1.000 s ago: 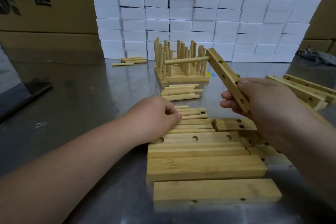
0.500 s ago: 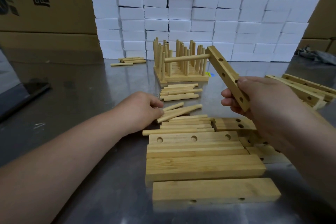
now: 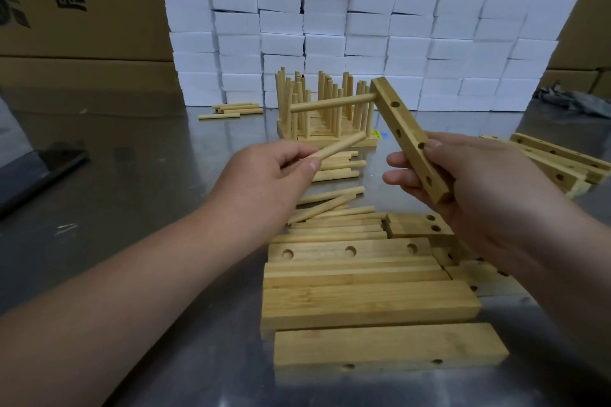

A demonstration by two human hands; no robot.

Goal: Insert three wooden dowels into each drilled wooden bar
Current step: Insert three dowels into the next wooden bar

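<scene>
Pale wood is filling the head view. The right hand (image 3: 479, 182) is gripping the drilled bar (image 3: 411, 142) by its near end, holding it above the steel table (image 3: 165, 175), long axis slanting up and away leftward. 1 dowel (image 3: 334, 102) is sitting in the far hole, sticking out left. The left hand (image 3: 264, 175) is pinching a 2nd dowel (image 3: 340, 147), tip pointing right toward the bar. I am judging this as insertion 2 of 3; next, that tip is needing squaring to an empty hole.
</scene>
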